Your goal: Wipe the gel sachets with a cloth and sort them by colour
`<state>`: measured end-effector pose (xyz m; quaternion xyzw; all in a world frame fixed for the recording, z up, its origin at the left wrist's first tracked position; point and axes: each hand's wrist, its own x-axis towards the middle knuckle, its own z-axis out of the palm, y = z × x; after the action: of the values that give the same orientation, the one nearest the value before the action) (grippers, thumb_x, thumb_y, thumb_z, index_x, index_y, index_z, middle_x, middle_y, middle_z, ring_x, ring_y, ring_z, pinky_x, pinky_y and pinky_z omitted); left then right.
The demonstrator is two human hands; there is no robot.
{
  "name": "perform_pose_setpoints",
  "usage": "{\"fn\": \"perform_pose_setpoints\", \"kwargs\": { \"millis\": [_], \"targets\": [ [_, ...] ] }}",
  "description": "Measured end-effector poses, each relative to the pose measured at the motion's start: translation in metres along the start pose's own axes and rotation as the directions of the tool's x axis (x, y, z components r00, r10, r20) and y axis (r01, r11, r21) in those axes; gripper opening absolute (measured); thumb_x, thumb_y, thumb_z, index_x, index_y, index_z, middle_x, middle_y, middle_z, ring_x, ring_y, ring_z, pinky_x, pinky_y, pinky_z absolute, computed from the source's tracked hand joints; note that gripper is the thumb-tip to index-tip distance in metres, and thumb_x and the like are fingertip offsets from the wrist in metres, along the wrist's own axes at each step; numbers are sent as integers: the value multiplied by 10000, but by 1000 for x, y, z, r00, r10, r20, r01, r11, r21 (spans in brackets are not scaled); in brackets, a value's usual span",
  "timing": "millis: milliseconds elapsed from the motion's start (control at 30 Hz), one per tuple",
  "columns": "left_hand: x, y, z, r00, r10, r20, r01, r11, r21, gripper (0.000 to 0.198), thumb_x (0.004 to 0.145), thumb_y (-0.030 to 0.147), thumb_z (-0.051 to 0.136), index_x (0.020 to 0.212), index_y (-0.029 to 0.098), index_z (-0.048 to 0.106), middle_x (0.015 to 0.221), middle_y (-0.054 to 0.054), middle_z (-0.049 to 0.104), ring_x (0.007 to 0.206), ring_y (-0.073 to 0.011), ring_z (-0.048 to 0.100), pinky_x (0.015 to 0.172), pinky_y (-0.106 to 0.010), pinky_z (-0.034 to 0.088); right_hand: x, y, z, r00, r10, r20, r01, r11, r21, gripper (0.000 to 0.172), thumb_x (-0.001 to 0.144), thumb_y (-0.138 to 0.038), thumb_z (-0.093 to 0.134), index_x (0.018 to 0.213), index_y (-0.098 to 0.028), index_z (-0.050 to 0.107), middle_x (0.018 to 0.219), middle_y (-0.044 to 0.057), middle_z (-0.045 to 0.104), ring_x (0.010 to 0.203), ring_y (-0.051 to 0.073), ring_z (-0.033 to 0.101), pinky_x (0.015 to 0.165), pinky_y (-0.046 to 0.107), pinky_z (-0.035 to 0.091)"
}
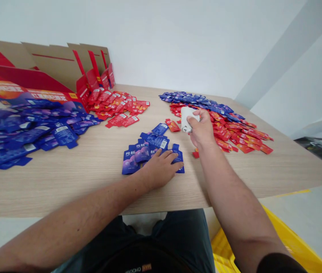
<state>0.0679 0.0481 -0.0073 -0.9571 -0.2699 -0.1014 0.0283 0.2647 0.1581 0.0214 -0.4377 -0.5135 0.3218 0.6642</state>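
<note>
My left hand [161, 168] lies with its fingers spread on a small group of blue pouches [131, 161] in the middle of the table. My right hand [202, 129] grips a folded white cloth [188, 118], holding it up in front of the right-hand pile of red pouches [232, 134]. Just left of the cloth is a single red pouch [172, 125], with a blue pouch [160, 129] beside it. Part of the blue group is hidden under my left hand.
A large heap of blue pouches [35, 132] covers the table's left side. Behind it stand open red cardboard boxes [35, 85], with red pouches [118, 106] next to them. More blue pouches [198, 100] lie at the back right. A yellow crate [289, 239] stands below the table's right edge.
</note>
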Motion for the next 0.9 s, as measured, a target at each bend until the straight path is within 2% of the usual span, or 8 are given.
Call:
{"fn": "perform_pose_setpoints", "kwargs": {
  "millis": [100, 200, 367, 433, 600, 700, 800, 900],
  "targets": [
    [-11, -23, -25, 996, -21, -81, 18, 999, -37, 426, 946, 338, 519, 1360, 266, 587, 1412, -82, 584, 1335, -295, 488, 1109, -507, 391, -7, 5, 6, 999, 34, -30, -30, 992, 119, 420, 649, -237, 673, 963, -290, 400, 834, -78, 578, 589, 137, 580, 503, 264, 477],
    [-28, -72, -47, 961, -246, -126, 244, 969, -29, 371, 915, 263, 499, 1243, 178, 652, 1235, -115, 667, 1187, -271, 578, 1057, -425, 435, -18, 9, 6, 996, 90, 10, -90, 985, 145, 451, 612, -197, 692, 961, -287, 421, 848, -71, 605, 610, 145, 595, 495, 258, 484],
    [-62, -148, -41, 695, -718, -33, 709, 692, -134, 344, 838, 284, 531, 1125, 156, 672, 971, -88, 716, 928, -250, 664, 863, -364, 505, -30, 6, 4, 971, 203, 125, -222, 962, 160, 458, 664, -270, 757, 983, -305, 431, 867, -65, 614, 599, 154, 596, 478, 274, 490],
    [-71, -156, -32, 648, -756, 91, 758, 628, -179, 417, 845, 380, 542, 1187, 166, 652, 935, -72, 708, 870, -244, 667, 801, -354, 507, -33, 4, 6, 970, 201, 134, -221, 962, 159, 394, 724, -382, 765, 936, -294, 444, 799, -64, 590, 583, 145, 574, 475, 262, 474],
    [-72, -147, -26, 774, -577, 260, 617, 780, -104, 846, 714, 676, 646, 1396, 181, 571, 1153, -132, 648, 1098, -308, 606, 952, -390, 468, -39, 8, 12, 985, 126, 115, -133, 990, 52, 335, 782, -466, 730, 877, -266, 479, 735, -60, 549, 546, 116, 506, 457, 230, 408],
    [-67, -141, -28, 775, -543, 323, 582, 812, -32, 985, 604, 743, 697, 1426, 219, 555, 1241, -152, 597, 1182, -351, 553, 988, -424, 454, -40, 12, 12, 990, 107, 96, -101, 993, -66, 326, 787, -415, 706, 1003, -275, 507, 849, -41, 596, 621, 135, 562, 507, 252, 457],
    [-65, -137, -29, 763, -550, 341, 597, 801, -45, 950, 575, 720, 728, 1364, 209, 594, 1246, -148, 595, 1171, -343, 554, 978, -414, 467, -41, 11, 12, 989, 120, 87, -111, 988, -105, 589, 741, -384, 733, 1269, -293, 488, 1050, 5, 647, 772, 177, 644, 630, 320, 543],
    [-64, -134, -28, 748, -563, 350, 620, 782, -67, 888, 564, 693, 750, 1273, 171, 637, 1232, -153, 606, 1140, -328, 574, 965, -397, 480, -43, 8, 13, 967, 189, 171, -172, 979, -109, 628, 698, -393, 775, 1271, -238, 569, 1076, 36, 694, 816, 200, 673, 695, 352, 562]
  ]
}}
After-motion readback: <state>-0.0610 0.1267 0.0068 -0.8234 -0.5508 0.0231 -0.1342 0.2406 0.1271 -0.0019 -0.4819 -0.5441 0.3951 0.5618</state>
